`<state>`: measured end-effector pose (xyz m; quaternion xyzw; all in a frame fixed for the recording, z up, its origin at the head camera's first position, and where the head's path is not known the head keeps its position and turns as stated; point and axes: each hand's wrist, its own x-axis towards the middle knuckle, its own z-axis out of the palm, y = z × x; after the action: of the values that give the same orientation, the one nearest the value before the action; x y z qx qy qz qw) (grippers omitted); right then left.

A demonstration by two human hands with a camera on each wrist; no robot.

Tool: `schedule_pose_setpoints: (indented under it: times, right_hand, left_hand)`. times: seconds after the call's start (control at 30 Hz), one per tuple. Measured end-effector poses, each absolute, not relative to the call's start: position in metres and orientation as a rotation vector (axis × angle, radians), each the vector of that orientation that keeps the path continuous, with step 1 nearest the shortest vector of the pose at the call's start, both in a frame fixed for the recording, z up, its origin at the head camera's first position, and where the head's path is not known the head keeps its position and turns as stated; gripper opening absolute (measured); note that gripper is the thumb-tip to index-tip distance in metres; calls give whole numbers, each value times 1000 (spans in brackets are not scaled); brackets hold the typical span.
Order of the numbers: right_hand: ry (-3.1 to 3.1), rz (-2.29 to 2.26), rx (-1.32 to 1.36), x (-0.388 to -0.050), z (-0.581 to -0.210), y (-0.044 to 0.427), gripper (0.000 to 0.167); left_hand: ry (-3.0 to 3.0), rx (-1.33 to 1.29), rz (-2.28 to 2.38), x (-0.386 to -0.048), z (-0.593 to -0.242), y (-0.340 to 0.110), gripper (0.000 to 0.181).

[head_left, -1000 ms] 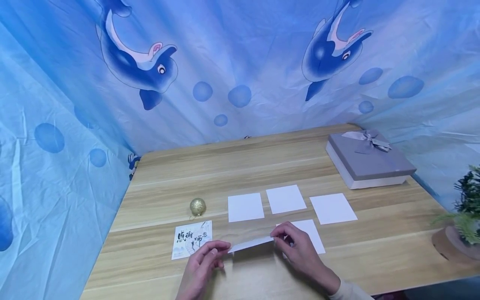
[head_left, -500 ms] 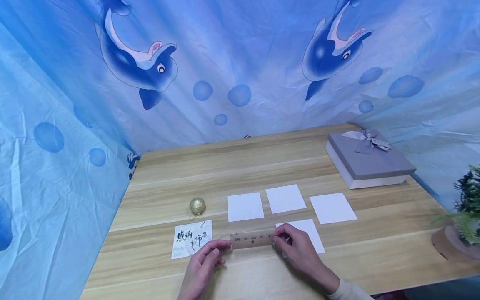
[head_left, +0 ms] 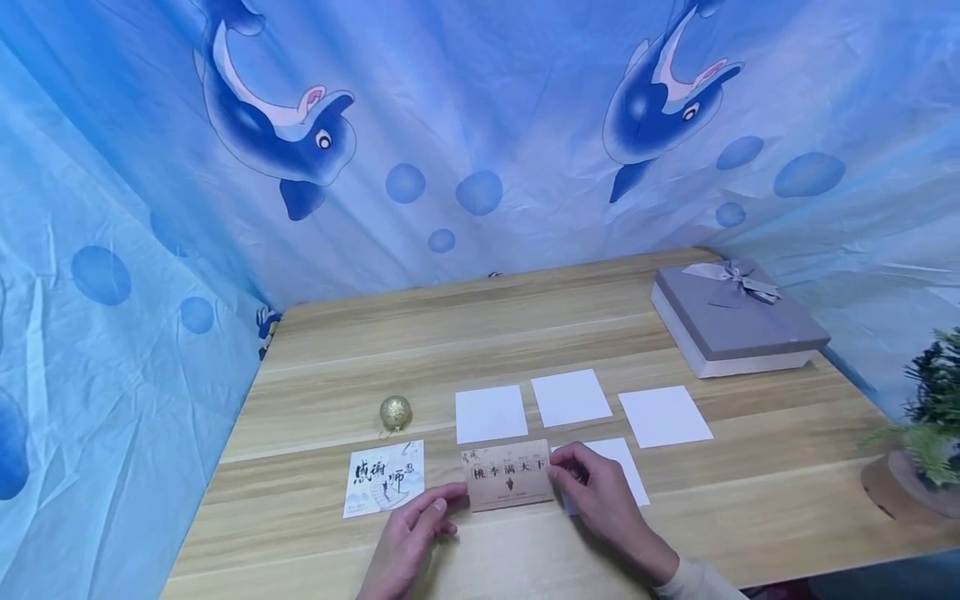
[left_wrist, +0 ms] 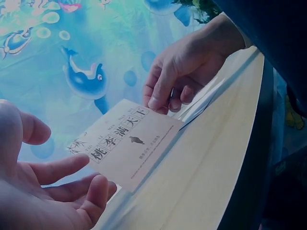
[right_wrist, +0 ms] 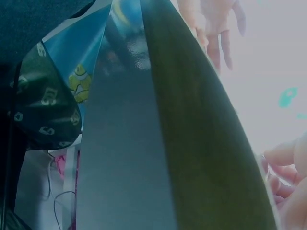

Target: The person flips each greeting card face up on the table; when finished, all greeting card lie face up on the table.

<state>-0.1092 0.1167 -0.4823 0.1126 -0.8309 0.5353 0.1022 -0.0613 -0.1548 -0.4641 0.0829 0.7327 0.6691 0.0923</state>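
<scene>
At front centre, we list: one tan, rectangular, black-lettered paper card [head_left: 508, 490]; right hand [head_left: 603, 500] pinching its edge, left hand [head_left: 411, 533] slack alongside. Likely step: face-up placing; next calls for level lowering.

Head view: white card [head_left: 626, 471] partly hidden behind right hand [head_left: 600, 496]; smallest print on tan card [head_left: 512, 477] unreadable; potted plant [head_left: 933, 454] cut off at right edge. Left wrist view: left hand [left_wrist: 41, 196] cropped at left edge. Right wrist view: right hand cropped, details around lost in glare.
</scene>
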Motion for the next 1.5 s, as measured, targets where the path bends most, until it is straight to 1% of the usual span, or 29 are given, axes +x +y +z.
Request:
schedule_pose_setpoints:
  times: [0.17, 0.4, 0.7, 0.9, 1.07, 1.3, 1.5]
  right_hand:
    - [-2455, 1570, 351, -110, -483, 116, 21]
    - [-2508, 1540, 424, -110, -486, 118, 14]
    - [-2595, 1517, 473, -107, -488, 118, 17]
    - [-2602, 1504, 489, -106, -487, 117, 18]
    - [-2616, 1576, 519, -105, -484, 118, 17]
    - [-2547, 1596, 669, -101, -483, 119, 10]
    - [-2595, 1505, 683, -100, -480, 120, 11]
  left_hand:
    - [2180, 238, 2003, -61, -465, -156, 38]
    - [2123, 256, 2048, -61, -465, -157, 39]
    - [2061, 239, 2101, -59, -467, -156, 40]
    - [2159, 193, 2038, -58, -469, -158, 35]
    - [2260, 156, 1954, -59, -470, -159, 32]
    - [2191, 145, 1934, -60, -470, -159, 34]
    - [2197, 161, 1899, -60, -470, -161, 35]
